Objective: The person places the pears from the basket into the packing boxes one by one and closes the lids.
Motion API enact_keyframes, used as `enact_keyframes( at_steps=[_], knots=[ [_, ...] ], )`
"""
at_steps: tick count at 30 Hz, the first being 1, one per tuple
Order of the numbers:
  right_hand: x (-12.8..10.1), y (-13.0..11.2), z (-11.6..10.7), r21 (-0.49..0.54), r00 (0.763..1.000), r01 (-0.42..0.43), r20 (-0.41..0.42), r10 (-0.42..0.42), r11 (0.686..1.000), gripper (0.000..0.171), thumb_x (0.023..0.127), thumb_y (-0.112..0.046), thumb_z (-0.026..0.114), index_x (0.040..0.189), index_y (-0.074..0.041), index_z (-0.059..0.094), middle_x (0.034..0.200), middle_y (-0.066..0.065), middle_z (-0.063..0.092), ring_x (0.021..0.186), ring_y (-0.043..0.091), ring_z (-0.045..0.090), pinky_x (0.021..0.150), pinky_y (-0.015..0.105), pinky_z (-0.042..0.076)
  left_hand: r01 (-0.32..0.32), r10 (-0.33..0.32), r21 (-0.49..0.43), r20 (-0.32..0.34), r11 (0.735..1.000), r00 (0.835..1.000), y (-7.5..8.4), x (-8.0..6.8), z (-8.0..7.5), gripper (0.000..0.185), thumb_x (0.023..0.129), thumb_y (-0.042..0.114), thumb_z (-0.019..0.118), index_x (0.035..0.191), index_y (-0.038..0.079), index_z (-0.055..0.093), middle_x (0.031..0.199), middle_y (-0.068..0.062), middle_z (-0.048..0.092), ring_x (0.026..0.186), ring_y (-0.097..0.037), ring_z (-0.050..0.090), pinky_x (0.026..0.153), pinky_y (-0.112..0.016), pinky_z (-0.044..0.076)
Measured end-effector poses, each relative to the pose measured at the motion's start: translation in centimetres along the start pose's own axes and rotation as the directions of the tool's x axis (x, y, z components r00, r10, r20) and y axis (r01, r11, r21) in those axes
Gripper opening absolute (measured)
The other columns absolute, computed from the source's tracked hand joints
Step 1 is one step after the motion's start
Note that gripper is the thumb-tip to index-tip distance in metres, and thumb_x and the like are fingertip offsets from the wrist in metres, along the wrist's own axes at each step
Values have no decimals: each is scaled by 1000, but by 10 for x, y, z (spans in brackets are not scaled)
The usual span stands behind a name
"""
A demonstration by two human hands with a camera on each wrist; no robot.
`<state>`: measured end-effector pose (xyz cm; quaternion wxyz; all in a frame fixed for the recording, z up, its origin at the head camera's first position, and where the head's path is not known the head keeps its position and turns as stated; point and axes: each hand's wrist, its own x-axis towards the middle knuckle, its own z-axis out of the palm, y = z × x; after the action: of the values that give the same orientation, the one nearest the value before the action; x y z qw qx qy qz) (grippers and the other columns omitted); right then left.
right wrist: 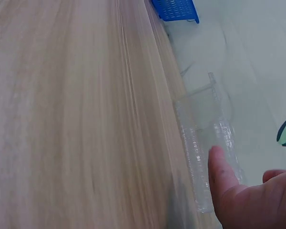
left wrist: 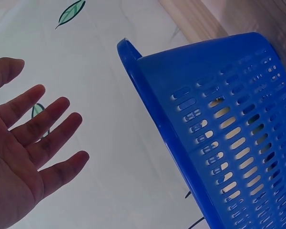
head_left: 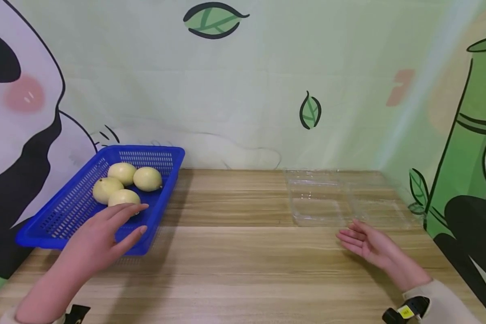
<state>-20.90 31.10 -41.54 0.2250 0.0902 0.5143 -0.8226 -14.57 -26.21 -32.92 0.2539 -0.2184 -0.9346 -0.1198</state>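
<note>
Several pale yellow, rounded fruits point(head_left: 147, 179) lie together in a blue plastic basket point(head_left: 172, 166) at the left of the table. Above the basket's near part is my left hand point(head_left: 101, 234), its fingers spread and holding nothing; in the left wrist view it is apart from the basket wall. A clear plastic container point(head_left: 320, 202), with what looks like its lid folded out to the right, lies at the back right. Just in front of it my right hand point(head_left: 368, 245) hovers with relaxed fingers and nothing in them. Whether its fingertips touch the container I cannot tell.
The wooden table point(head_left: 235, 265) runs between basket and container. Behind it hangs a pale green printed cloth point(head_left: 243, 103) with leaves and panda figures, meeting the table's back edge. A black wrist device point(head_left: 407, 310) sits on my right sleeve.
</note>
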Motion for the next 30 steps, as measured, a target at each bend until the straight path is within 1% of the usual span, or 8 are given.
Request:
enact_keyframes(
  at_steps=[4,5,9,18,22,25,30],
  knots=[
    [5,1,0,66,1000,11,-24,-10,998,28,110,-32,39,104,-6,49,95,7,73,91,16,76,89,29,62,-6,6,5,2,1000,1000,1,0,0,49,81,14,83,128,10,68,119,-13,73,106,-36,70,86,-56,57],
    [6,1,0,71,999,14,-36,-11,997,30,110,-33,37,103,-6,49,95,6,72,90,16,76,88,29,63,-5,5,6,4,1000,1000,1,0,0,49,82,14,83,128,10,68,119,-13,73,106,-36,70,86,-56,57],
    [10,1,1,87,997,16,-81,-9,996,32,109,-34,39,98,-7,50,92,5,72,88,15,76,86,29,63,2,-2,11,15,1000,1000,0,-1,0,47,83,15,83,128,11,69,119,-14,73,107,-37,70,87,-57,57],
    [16,1,1,101,992,31,-125,-19,994,33,109,-33,36,93,-8,51,89,5,72,84,14,76,83,27,63,12,-12,18,31,1000,999,-2,-3,0,47,83,15,82,128,10,68,120,-14,72,107,-37,69,87,-58,56],
    [17,0,0,122,992,35,-126,-20,992,32,110,-29,35,92,-11,54,88,4,71,84,14,75,82,27,63,19,-20,27,29,999,999,-3,-3,-1,47,83,15,82,127,10,68,120,-14,72,107,-37,69,87,-58,56],
    [18,-1,-2,159,994,37,-109,-20,987,30,110,-24,35,92,-13,57,88,5,71,84,15,75,83,26,63,28,-29,31,29,999,999,-4,-3,-2,47,83,16,82,127,10,69,120,-14,72,107,-38,69,87,-58,56],
    [18,-3,-3,192,995,38,-94,-20,981,25,110,-17,36,96,-13,56,88,7,71,84,16,76,83,23,62,29,-30,31,33,999,999,-6,-4,-3,45,84,16,81,127,9,69,120,-15,72,108,-39,69,88,-59,56]
  ],
)
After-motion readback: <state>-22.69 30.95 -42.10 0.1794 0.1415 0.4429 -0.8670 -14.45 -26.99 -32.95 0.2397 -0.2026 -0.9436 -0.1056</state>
